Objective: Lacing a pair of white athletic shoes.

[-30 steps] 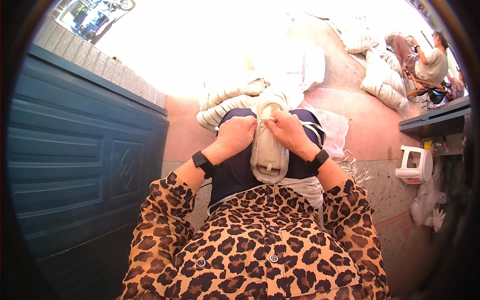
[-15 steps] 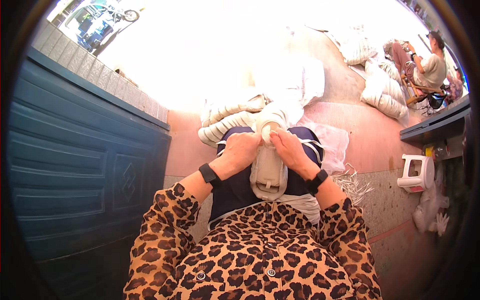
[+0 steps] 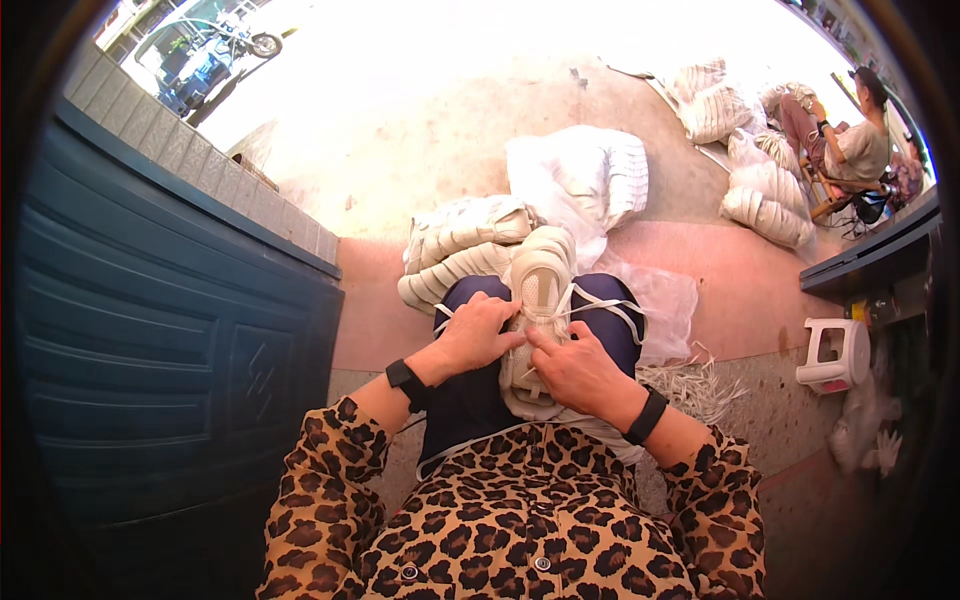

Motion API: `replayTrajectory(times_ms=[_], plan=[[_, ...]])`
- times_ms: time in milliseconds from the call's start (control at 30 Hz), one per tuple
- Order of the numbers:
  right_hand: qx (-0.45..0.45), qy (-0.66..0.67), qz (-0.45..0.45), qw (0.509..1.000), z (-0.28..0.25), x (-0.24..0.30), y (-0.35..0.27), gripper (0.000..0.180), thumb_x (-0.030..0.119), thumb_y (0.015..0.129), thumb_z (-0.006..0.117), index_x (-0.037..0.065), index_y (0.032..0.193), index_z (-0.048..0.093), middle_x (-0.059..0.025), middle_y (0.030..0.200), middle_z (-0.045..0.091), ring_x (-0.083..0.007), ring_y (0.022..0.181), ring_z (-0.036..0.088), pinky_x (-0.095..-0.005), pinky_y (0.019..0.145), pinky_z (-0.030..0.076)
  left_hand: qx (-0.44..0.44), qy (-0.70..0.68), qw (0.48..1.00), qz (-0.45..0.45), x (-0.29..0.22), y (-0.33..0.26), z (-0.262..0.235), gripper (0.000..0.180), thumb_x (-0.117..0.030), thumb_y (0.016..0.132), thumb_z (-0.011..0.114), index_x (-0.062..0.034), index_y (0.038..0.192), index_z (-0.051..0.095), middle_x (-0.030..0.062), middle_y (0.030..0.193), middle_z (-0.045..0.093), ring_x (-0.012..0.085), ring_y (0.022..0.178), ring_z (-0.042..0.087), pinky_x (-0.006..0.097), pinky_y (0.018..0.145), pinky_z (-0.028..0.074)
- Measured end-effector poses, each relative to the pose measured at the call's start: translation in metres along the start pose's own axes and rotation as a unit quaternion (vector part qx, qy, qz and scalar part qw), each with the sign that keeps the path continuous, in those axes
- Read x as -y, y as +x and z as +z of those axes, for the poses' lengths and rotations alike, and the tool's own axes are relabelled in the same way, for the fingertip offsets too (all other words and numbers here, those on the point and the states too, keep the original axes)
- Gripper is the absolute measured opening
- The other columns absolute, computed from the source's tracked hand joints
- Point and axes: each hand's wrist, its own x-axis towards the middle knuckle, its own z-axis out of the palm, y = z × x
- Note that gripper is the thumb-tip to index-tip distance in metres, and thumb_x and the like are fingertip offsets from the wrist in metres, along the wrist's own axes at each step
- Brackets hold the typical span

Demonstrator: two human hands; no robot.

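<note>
here, lacing a shoe [image 3: 537, 300] at frame centre.
left hand [image 3: 478, 335] and right hand [image 3: 575, 372] each pinch the lace [image 3: 600, 305].

Both forearms come up from the lower edge in leopard-print sleeves, each wrist wearing a black band. The left hand [image 3: 478, 333] curls inward, fingers bent and pinched together. The right hand [image 3: 578, 368] lies beside it, index finger extended toward the left fingertips, almost touching.

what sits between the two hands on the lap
In the head view, a cream sneaker with white laces lies between the left hand and right hand, both touching it.
</note>
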Motion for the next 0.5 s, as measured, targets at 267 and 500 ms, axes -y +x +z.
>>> replayTrajectory(times_ms=[267,500], plan=[[0.063,-0.064,0.008,0.996,-0.009,0.007,-0.001,0.013,0.014,0.074,0.05,0.005,0.082,0.056,-0.0141,0.12,0.051,-0.0223,0.053,0.056,-0.0392,0.072,0.037,0.057,0.028,0.998,0.0,-0.006,0.007,0.002,0.032,-0.003,0.073,0.047,0.0029,0.104,0.056,0.0184,0.091,0.06,0.0346,0.087,0.055,0.041,0.077,0.045],[0.033,-0.057,-0.013,0.998,-0.007,0.011,0.002,0.018,0.015,0.077,0.049,0.003,0.084,0.06,-0.0189,0.117,0.053,-0.0219,0.062,0.061,-0.0411,0.08,0.04,-0.075,0.121,0.989,-0.045,-0.018,-0.005,0.021,0.035,-0.008,0.074,0.052,-0.0013,0.108,0.055,0.0139,0.092,0.061,0.0315,0.087,0.056,0.042,0.072,0.046]])
